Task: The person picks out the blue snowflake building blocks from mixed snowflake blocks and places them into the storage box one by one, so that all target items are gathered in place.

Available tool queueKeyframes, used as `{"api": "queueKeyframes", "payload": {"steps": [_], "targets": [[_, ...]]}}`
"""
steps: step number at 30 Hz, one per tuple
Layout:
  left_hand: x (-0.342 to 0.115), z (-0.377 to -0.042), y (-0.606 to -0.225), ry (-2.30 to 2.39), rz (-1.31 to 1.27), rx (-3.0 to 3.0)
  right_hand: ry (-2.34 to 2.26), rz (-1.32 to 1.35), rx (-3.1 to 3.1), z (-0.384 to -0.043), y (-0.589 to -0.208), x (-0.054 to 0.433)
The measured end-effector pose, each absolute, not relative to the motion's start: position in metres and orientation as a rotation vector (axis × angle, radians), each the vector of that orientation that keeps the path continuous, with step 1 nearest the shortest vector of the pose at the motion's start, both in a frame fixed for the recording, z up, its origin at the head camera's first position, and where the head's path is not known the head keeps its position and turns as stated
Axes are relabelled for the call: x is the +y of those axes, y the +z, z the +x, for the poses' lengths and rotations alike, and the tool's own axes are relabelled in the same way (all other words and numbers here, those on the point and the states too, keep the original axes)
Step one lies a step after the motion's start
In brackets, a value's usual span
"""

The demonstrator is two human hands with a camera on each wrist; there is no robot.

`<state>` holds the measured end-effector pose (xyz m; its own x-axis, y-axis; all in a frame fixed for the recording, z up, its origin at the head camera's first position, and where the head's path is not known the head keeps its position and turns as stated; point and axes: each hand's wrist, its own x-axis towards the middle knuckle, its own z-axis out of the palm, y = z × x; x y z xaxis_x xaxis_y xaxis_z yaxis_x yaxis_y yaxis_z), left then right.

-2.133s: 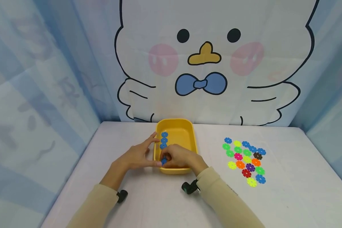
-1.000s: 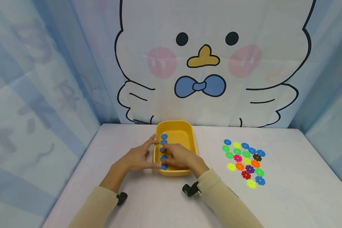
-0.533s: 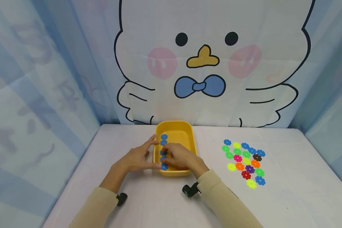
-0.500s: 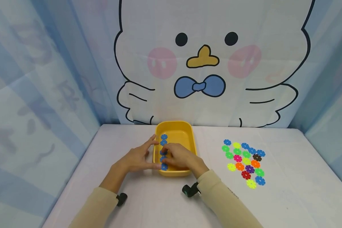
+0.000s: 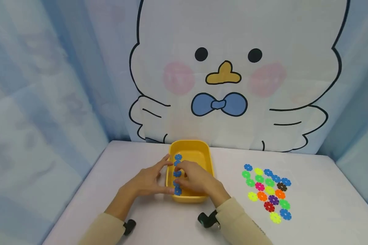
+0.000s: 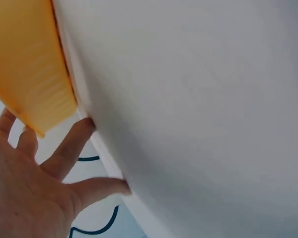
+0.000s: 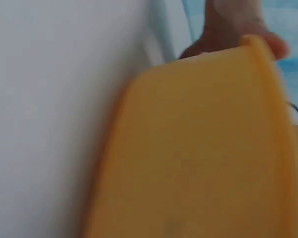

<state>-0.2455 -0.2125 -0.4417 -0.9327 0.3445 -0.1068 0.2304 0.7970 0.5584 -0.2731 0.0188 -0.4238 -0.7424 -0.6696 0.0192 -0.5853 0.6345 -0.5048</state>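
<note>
A yellow plastic tray [image 5: 197, 154] stands at the back of the table, with several blue snowflake discs [image 5: 178, 191] in a column along its inner left side. Outside that side, my left hand [image 5: 147, 180] spreads its fingers and thumb against the rim, and the left wrist view has the spread fingers beside the tray wall [image 6: 35, 59]. Over the tray, my right hand [image 5: 197, 178] reaches in from the right. Its index finger and thumb stand apart around the middle disc [image 5: 177, 174], and whether they touch it is unclear. Its other fingers are largely hidden.
To the right lies a loose cluster of coloured snowflake discs [image 5: 269, 190], in blue, green, yellow, pink, orange, red, purple and brown. A curtain [image 5: 294, 85] with a cartoon chick hangs right behind the table [image 5: 171, 224].
My right fingers have let go of a blue disc at the column's near end and stand farther up it. My left hand keeps its place. The head view has tilted upward.
</note>
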Motion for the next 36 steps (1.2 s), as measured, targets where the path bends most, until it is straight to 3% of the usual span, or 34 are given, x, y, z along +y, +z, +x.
{"api": "queueKeyframes", "payload": {"steps": [13,30,36], "targets": [[-0.212,-0.246,-0.439,0.801,0.4,2.771,-0.665,-0.925,2.82,-0.269,-0.385,0.056],[-0.209,-0.248,-0.44,0.857,0.425,2.775,-0.786,-0.956,2.869,-0.266,-0.398,0.128],[-0.208,-0.242,-0.441,0.865,0.411,2.754,-0.759,-0.932,2.961,-0.245,-0.397,0.151]]}}
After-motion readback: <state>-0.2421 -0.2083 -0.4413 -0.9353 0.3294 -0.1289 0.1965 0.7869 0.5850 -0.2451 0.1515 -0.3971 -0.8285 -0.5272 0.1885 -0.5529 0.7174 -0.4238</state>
